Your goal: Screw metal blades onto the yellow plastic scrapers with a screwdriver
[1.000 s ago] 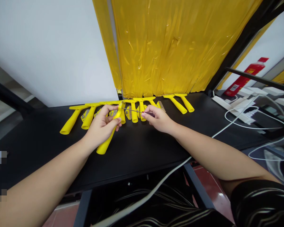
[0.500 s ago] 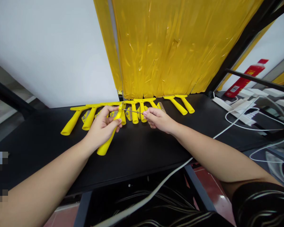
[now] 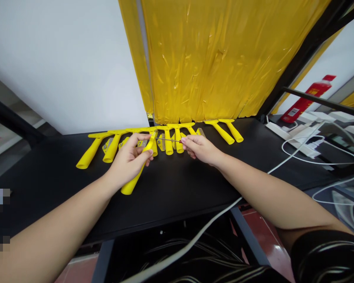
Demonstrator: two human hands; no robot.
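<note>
My left hand (image 3: 129, 159) is wrapped round a yellow plastic scraper handle (image 3: 132, 184), holding it tilted above the black tabletop with its wide round end toward me. Its upper end sits between my fingers. My right hand (image 3: 202, 150) pinches a thin screwdriver (image 3: 168, 140), whose metal shaft runs left to the upper end of the handle. Whether the tip touches a screw is too small to tell. Behind both hands lies a row of similar yellow T-shaped handles (image 3: 90, 154), several with small metal-plated yellow pieces (image 3: 161, 143) between them.
The black tabletop (image 3: 177, 188) ends at a front edge above an open drawer. Yellow film (image 3: 224, 59) and a white panel (image 3: 67, 67) stand behind. At right are a red bottle (image 3: 308, 100), a white power strip (image 3: 292, 137) and cables. A white cable (image 3: 200, 239) crosses in front.
The view has shifted very slightly. Both hands keep their hold, and a bit of red on the screwdriver now shows at my right fingertips.
</note>
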